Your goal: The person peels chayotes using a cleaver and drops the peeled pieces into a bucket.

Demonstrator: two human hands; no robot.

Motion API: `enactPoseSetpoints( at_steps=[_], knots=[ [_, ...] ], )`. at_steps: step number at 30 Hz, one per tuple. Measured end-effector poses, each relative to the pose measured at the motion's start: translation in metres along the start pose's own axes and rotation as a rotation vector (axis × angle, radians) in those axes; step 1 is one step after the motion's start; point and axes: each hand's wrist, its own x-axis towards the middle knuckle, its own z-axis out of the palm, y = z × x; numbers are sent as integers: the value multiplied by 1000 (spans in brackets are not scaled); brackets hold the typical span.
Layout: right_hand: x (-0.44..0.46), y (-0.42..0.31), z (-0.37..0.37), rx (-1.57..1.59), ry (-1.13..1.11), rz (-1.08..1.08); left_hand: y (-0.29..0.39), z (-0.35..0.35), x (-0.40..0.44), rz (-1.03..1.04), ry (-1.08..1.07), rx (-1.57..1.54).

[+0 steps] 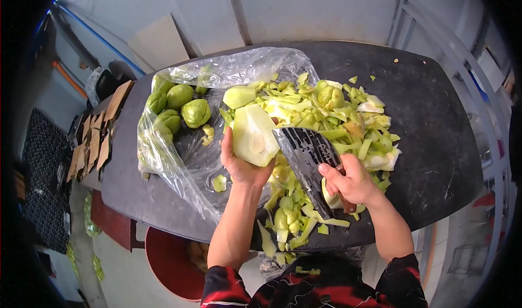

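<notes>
My left hand (243, 169) cups a peeled, pale green chayote half (251, 131), its cut face with the seed turned up. Gripped in my right hand (356, 180) is a broad, dark-bladed knife (304, 158) with a brown handle. The blade slants across the space between my hands, its upper end close to the chayote half. Below the blade, by my right fingers, shows another pale chayote piece (333, 198); whether those fingers hold it I cannot tell. Peelings (304, 98) lie heaped behind and under both hands. A peeled chayote (239, 97) rests just beyond my left hand.
Several unpeeled chayotes (196, 112) sit in a clear plastic bag (182, 169) on the left of the dark table (429, 123). Below the table's front edge stands a red tub (163, 264). Flattened cardboard (95, 142) lies at left; a grey metal rail (462, 57) stands at right.
</notes>
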Motion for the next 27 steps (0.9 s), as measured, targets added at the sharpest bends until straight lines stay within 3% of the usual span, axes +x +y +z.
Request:
enactPoseSetpoints(
  at_steps=[12, 17, 20, 27],
  knots=[
    [0, 6, -4, 2, 44, -19, 4, 8, -1, 49, -161, 45],
    [-2, 5, -2, 6, 160, -78, 3, 12, -3, 51, -93, 39],
    [-4, -7, -4, 125, 134, -106, 2, 16, -6, 34, -91, 34],
    [2, 5, -3, 82, 14, 9, 0, 11, -5, -14, -170, 26]
  ],
)
